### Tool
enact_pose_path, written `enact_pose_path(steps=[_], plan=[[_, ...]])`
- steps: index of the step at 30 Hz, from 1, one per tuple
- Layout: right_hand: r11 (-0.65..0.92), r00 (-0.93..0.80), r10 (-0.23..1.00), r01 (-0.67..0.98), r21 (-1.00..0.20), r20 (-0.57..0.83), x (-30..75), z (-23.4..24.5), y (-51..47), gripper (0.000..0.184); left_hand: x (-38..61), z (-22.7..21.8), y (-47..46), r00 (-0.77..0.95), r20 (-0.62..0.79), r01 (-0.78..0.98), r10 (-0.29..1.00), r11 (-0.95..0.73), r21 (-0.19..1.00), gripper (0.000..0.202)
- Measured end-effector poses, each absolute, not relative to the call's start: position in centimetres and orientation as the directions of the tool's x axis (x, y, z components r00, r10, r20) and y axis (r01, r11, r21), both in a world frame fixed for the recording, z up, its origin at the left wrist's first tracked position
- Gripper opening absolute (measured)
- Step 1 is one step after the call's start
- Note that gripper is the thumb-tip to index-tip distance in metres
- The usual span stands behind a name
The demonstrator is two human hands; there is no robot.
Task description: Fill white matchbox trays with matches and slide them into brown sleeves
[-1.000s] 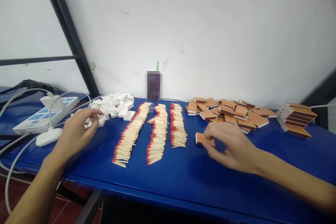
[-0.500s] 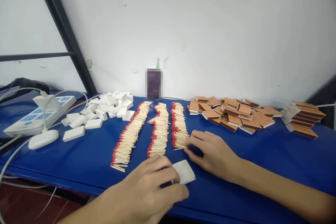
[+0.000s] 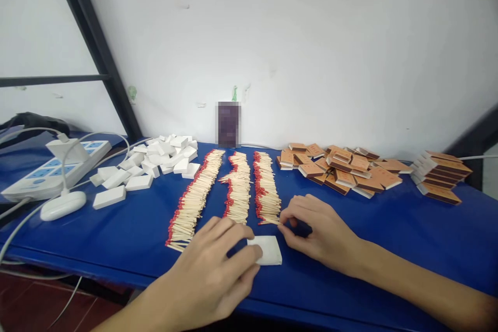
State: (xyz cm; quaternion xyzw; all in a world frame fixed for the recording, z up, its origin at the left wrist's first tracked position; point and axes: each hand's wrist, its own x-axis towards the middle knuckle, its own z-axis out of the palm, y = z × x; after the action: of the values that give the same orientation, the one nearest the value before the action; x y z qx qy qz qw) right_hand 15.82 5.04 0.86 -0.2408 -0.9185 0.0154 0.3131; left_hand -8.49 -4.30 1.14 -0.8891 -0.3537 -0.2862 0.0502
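A small white matchbox tray lies on the blue table, and my left hand grips its left end between curled fingers. Just beyond it, my right hand has thumb and forefinger pinched together at the near end of the right-hand row of matches, on the plain end of a match. Two further rows of red-tipped matches stretch away to the left, a middle row and a left row. The near end of the middle row is partly behind my left hand.
White trays are heaped at the back left. Orange matchbox sleeves lie piled at the back right, beside a stack of matchboxes. A power strip with cables and a white oval device occupy the left. A wall stands behind.
My left hand has moved slightly left with the tray, which now lies straighter. My right hand has shifted a little right, still pinching at the near end of the right-hand row.
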Motion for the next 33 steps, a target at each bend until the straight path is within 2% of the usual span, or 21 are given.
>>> enact_pose_path(steps=[5, 9, 13, 17, 20, 24, 33], plan=[[0.892, -0.688, 0.451, 0.336, -0.301, 0.568, 15.9, 1.3, 3.4, 0.009, -8.1, 1.3, -4.3, 0.443, 0.643, 0.745, 0.625, -0.655, 0.123, 0.008], [0.883, -0.692, 0.468, 0.351, -0.31, 0.55, 16.0, 1.4, 3.5, 0.009, -8.0, 1.2, -4.1, 0.424, 0.671, 0.746, 0.609, -0.655, 0.123, 0.023], [0.852, -0.701, 0.522, 0.449, -0.269, 0.485, 16.3, 1.2, 4.2, 0.009, -8.1, 0.8, -4.0, 0.429, 0.635, 0.752, 0.642, -0.643, 0.142, 0.008], [0.828, -0.736, 0.561, 0.499, -0.258, 0.378, 16.5, 1.2, 4.6, 0.012, -8.0, 0.8, -3.9, 0.429, 0.56, 0.819, 0.709, -0.567, 0.091, 0.032], [0.813, -0.748, 0.582, 0.522, -0.257, 0.32, 16.4, 1.3, 4.6, 0.014, -8.0, 1.1, -4.0, 0.453, 0.502, 0.812, 0.737, -0.573, 0.109, 0.03], [0.804, -0.747, 0.594, 0.54, -0.248, 0.299, 16.3, 1.4, 4.9, 0.014, -8.0, 1.3, -4.0, 0.468, 0.474, 0.782, 0.746, -0.599, 0.171, 0.02], [0.816, -0.744, 0.578, 0.522, -0.25, 0.334, 16.6, 1.0, 5.2, 0.007, -8.1, 1.1, -4.2, 0.477, 0.42, 0.772, 0.772, -0.596, 0.22, 0.027]])
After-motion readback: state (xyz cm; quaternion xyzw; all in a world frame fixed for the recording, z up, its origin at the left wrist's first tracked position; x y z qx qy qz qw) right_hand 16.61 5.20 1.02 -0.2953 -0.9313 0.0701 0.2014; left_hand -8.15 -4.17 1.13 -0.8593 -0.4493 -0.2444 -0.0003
